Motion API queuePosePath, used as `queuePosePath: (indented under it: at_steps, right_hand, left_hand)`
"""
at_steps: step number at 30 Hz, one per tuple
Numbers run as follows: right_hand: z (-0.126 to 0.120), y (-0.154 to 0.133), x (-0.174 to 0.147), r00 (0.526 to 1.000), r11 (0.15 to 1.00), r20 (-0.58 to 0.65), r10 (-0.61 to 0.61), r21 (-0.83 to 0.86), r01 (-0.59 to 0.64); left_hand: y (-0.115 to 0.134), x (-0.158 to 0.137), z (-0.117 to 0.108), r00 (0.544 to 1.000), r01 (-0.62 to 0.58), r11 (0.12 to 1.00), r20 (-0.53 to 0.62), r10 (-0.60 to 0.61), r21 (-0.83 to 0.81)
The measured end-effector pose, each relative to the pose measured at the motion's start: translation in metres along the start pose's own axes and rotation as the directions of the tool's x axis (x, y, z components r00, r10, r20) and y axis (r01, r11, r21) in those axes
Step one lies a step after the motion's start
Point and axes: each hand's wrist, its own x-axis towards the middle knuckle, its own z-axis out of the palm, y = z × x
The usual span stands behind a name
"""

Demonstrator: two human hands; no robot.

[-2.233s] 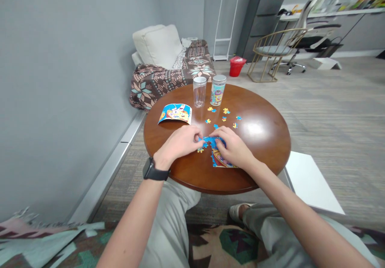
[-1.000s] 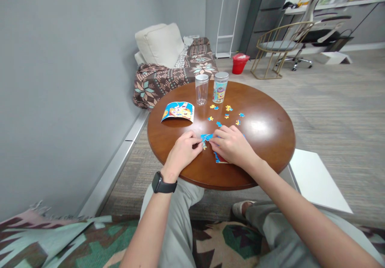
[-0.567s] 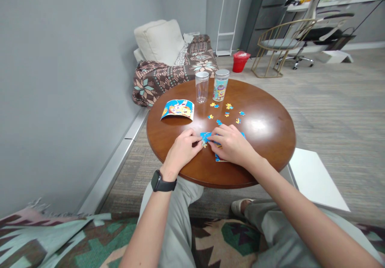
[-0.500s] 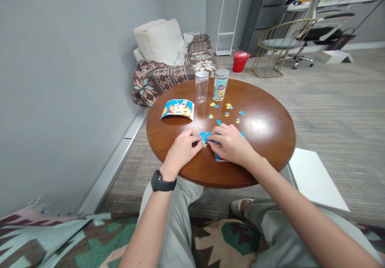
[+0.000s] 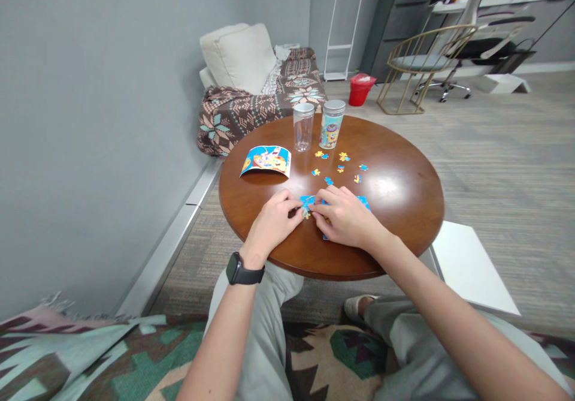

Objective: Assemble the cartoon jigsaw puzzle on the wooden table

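Between my two hands lie joined blue and yellow jigsaw puzzle pieces (image 5: 306, 201) on the table. My left hand (image 5: 279, 216) pinches the left side of them with thumb and fingertips. From the other side, my right hand (image 5: 345, 215) bends its fingers onto the same pieces, its fingertips close to the left ones. More of the partly joined puzzle (image 5: 365, 202) shows past my right hand, which hides most of it. Loose puzzle pieces (image 5: 329, 181) are scattered just beyond my hands.
The round brown table (image 5: 404, 209) carries a curved picture sheet (image 5: 268, 161) at left. At its far edge stand a clear jar (image 5: 303, 128) and a printed jar (image 5: 332, 126). Behind are a draped seat (image 5: 251, 110), a red bin (image 5: 360, 91) and a gold-framed chair (image 5: 422, 63).
My right hand has turned down slightly over the puzzle, covering more of its lower edge. My left hand keeps nearly the same place. The whole view has shifted a little.
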Motion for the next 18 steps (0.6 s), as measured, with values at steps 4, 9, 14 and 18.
queuePosePath:
  at_steps: [4,9,14,18]
  right_hand:
    - [0.002,-0.001,0.000,1.000,0.999,0.010,-0.010,-0.040,0.011]
    - [0.001,-0.002,-0.001,0.999,0.999,-0.022,0.039,0.031,-0.038]
    - [0.002,0.012,0.000,0.934,0.952,-0.200,0.297,0.134,-0.274]
    - [0.006,0.029,0.003,0.887,0.909,-0.196,0.417,0.096,-0.406]
  left_hand:
    - [0.000,-0.001,0.000,0.999,-0.032,0.999,0.005,0.032,0.018]
    - [-0.001,-0.001,-0.001,0.997,-0.071,0.996,0.021,0.069,0.062]
    - [-0.001,-0.001,-0.001,0.992,-0.117,0.987,0.061,0.111,0.111]
    - [0.000,0.000,-0.001,0.992,-0.111,0.985,0.072,0.102,0.132]
